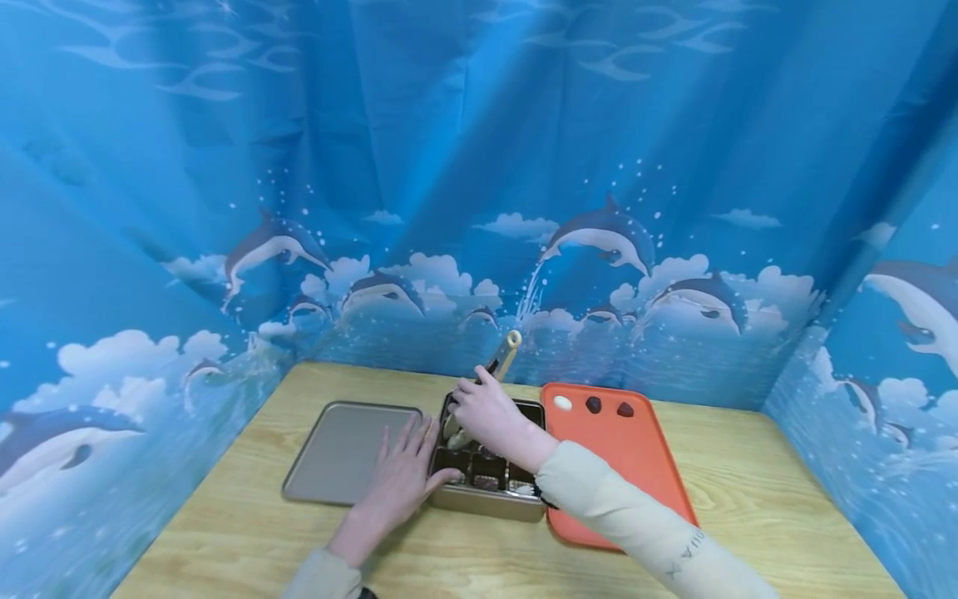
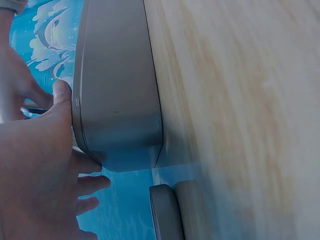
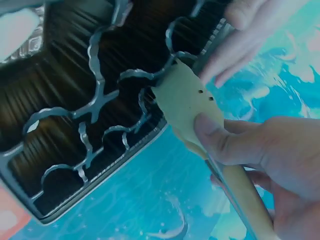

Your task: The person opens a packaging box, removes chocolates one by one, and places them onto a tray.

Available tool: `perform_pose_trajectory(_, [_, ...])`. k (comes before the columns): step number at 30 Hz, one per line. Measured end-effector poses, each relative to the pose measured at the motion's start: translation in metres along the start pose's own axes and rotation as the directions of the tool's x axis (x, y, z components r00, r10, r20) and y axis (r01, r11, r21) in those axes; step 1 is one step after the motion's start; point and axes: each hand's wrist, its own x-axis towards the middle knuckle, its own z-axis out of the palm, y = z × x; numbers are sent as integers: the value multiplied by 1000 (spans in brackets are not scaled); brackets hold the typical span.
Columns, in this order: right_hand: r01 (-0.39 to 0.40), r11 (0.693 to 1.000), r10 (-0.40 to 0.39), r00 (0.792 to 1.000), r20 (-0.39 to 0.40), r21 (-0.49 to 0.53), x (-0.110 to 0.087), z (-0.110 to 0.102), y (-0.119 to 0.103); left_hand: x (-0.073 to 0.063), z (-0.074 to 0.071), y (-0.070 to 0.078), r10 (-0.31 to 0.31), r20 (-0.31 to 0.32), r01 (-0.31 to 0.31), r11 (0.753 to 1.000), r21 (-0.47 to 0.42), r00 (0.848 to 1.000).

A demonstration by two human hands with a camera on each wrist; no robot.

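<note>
We see the box [image 1: 486,502] near the middle of the worktop [image 1: 726,482], well apart from its left and right edges. The right hand [image 1: 490,416] reaches over the box with its fingers clamped on the cream tongs [image 1: 511,353], the thumb pressed along one side. The handle end of the tongs points towards the worktop's far edge, while the head, marked with two dark dots, dips to the scalloped divider [image 3: 100,95] by the box's left wall. We cannot tell whether the tongs grip anything.

The left hand [image 1: 400,474] lies at the box's left side, its fingers spread apart and its thumb at the rim near the near left corner. It partly covers the right edge of the grey lid [image 1: 352,453], which lies on the worktop left of the box; we cannot tell whether it touches the lid.

In the compartment at the box's near right corner we see a pale piece [image 3: 17,32]. Just beside the box on its right lies the orange tray [image 1: 636,491], with a white piece [image 1: 563,403] and two dark pieces [image 1: 594,404] [image 1: 624,409] in a row along its far edge. Behind the worktop's far edge hangs a blue dolphin curtain [image 1: 449,166].
</note>
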Motion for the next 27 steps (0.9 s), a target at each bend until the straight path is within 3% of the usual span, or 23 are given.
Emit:
perform_pose_trajectory(10, [-128, 988, 137, 984, -112, 87, -38, 5, 18, 0, 1, 1, 13, -5, -13, 1000, -28, 1000])
perform_pose_trajectory(19, [-247, 953, 282, 934, -218, 174, -79, 19, 58, -1, -3, 3, 22, -8, -22, 1000, -22, 1000])
perform_pose_trajectory(27, [-382, 903, 414, 897, -155, 198, -126, 45, 96, -1, -3, 3, 17, -11, -17, 1000, -22, 1000])
